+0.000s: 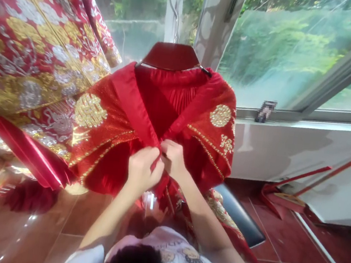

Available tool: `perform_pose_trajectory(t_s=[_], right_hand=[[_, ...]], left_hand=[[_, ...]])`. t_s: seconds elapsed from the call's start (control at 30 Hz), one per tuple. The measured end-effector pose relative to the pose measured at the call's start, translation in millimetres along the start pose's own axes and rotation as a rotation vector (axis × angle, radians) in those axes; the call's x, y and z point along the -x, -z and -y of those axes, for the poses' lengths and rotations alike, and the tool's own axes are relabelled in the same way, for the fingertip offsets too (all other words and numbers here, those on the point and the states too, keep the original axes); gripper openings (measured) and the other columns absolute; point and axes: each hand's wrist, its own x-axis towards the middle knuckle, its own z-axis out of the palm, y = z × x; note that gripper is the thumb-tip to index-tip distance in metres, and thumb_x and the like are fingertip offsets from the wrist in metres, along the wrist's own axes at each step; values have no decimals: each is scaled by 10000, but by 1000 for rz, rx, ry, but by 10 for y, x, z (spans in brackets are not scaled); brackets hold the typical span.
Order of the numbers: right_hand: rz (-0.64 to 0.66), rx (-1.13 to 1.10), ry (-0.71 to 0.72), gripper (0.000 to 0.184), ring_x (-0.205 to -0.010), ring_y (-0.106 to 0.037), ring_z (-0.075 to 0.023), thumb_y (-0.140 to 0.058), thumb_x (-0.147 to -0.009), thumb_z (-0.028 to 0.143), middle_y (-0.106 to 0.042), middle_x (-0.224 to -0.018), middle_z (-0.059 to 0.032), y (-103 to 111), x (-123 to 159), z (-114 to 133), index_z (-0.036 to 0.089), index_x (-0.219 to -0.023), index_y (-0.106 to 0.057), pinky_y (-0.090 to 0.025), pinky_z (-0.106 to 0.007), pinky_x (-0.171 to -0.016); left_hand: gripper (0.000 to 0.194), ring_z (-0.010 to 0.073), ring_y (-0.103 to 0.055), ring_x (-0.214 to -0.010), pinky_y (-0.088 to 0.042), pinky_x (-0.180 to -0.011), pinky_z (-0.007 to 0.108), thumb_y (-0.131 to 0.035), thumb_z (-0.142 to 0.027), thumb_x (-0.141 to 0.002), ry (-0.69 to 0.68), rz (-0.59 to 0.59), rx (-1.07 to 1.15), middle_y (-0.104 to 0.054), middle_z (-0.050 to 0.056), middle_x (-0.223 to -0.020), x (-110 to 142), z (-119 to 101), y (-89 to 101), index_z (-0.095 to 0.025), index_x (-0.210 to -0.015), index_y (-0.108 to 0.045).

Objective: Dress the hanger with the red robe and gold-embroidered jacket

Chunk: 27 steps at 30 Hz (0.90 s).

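Observation:
A red skirt (112, 114) with gold embroidery hangs by its wide waistband (135, 95) from a dark red hanger (173, 56), clipped at both ends. Its two waistband ends come down in a V and meet in front of me. My left hand (144, 168) is closed on the waistband where the ends meet. Right beside it, my right hand (173, 159) pinches the other end. The two hands nearly touch. Whatever fastening lies between the fingers is hidden.
Red, gold and silver brocade garments (37, 42) hang at the left. Behind the hanger are windows (287, 56). A dark padded seat (241, 219) stands at the right, with a broom and dustpan (286, 199) by the wall. The floor is red tile (81, 218).

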Motion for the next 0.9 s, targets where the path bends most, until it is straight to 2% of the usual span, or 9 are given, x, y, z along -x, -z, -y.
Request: perform_pose_trajectory(t_s=[0.07,0.13,0.3,0.47,0.53,0.63,0.73,0.8,0.9], right_hand=[[72,23,-57,344,-545,-411,-141,-428,-824,118,-413,-535,3,-125,70,-181,232,-577,-217,-361,-268,-564],[82,37,-78,354,-567,-410,-145,-419,-839,123,-402,-534,6,-143,165,-248,234,-580,-205,-369,-272,-596],[57,-31,-36,383,-560,-364,-129,-423,-872,133,-374,-533,19,-62,300,-160,222,-556,-225,-345,-265,-598],[-97,-144,-22,410,-532,-331,-98,-501,-908,175,-332,-532,46,-23,347,-273,207,-569,-272,-308,-240,-562],[-127,-141,-81,408,-521,-320,-88,-529,-905,181,-334,-537,52,35,398,-331,201,-573,-292,-289,-233,-546],[-174,-102,-205,412,-510,-315,-82,-554,-900,232,-355,-536,52,137,534,-365,195,-567,-314,-275,-230,-539],[-150,-13,-452,467,-489,-322,-84,-550,-904,378,-376,-502,41,176,718,-344,195,-535,-328,-266,-237,-533],[-26,53,-686,503,-460,-343,-89,-534,-897,475,-403,-466,29,144,843,-320,195,-513,-368,-261,-246,-525],[241,28,-895,473,-478,-459,-112,-468,-921,491,-526,-503,-9,36,996,-290,184,-562,-495,-297,-243,-541]], left_hand=[[191,184,-484,-611,-382,-587,312,-444,-170,-809,100,15,-94,-483,21,-638,-66,214,-230,-236,-661,-343],[130,204,-531,-696,-400,-629,313,-458,-179,-815,191,46,-146,-536,44,-733,-124,404,-379,-234,-716,-394],[139,195,-517,-696,-355,-587,289,-519,-164,-762,240,59,-77,-534,31,-784,-233,572,-499,-232,-759,-398],[229,132,-426,-590,-346,-577,249,-554,-177,-744,158,-121,118,-423,-34,-651,-140,645,-556,-221,-684,-338],[204,115,-433,-578,-361,-571,232,-585,-257,-786,208,-193,195,-435,-47,-651,7,696,-594,-212,-725,-396],[224,96,-451,-542,-367,-534,206,-613,-361,-823,394,-196,310,-479,-58,-643,334,754,-720,-202,-799,-457],[197,98,-513,-544,-403,-527,197,-583,-351,-853,495,-46,404,-546,-35,-650,693,752,-955,-192,-774,-498],[133,120,-598,-624,-469,-583,210,-555,-310,-865,498,38,437,-617,2,-724,875,736,-1144,-184,-823,-545],[168,161,-654,-799,-533,-726,274,-525,-285,-879,524,1,402,-654,62,-904,993,750,-1400,-177,-1005,-547]])
